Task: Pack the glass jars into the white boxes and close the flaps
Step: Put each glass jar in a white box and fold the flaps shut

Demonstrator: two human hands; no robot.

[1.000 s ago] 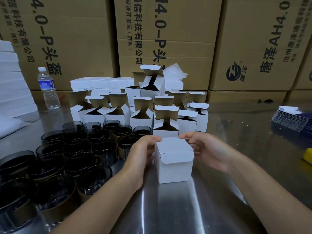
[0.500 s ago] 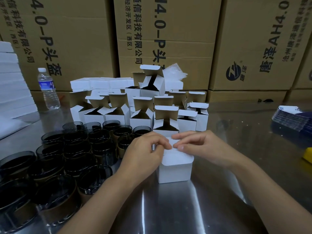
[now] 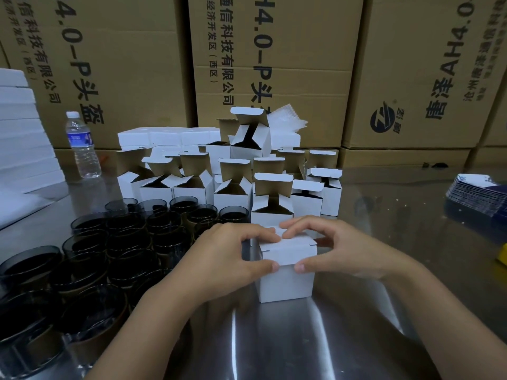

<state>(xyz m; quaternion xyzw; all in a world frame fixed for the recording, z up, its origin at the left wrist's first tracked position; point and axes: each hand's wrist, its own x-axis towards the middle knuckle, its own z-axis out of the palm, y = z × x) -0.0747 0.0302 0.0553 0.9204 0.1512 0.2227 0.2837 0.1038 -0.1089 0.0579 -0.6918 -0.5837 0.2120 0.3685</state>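
behind the white box (image 3: 285, 286) you are closing, a wall of brown cartons (image 3: 274, 64) rises. under it lies the steel table (image 3: 384, 338). just behind it stand the open white boxes (image 3: 233, 198), and to its left the dark glass jars (image 3: 123, 242) crowd together. whether a jar sits inside it is hidden. your left hand (image 3: 227, 259) and right hand (image 3: 345, 248) both curl round it, forefingers on the rear of its top flap (image 3: 288, 249), thumbs (image 3: 270, 266) pinching the front lip. the lip looks not yet tucked. push it inside the front wall with both thumbs evenly, brace the rear so the box can't slide, and spare the thin card.
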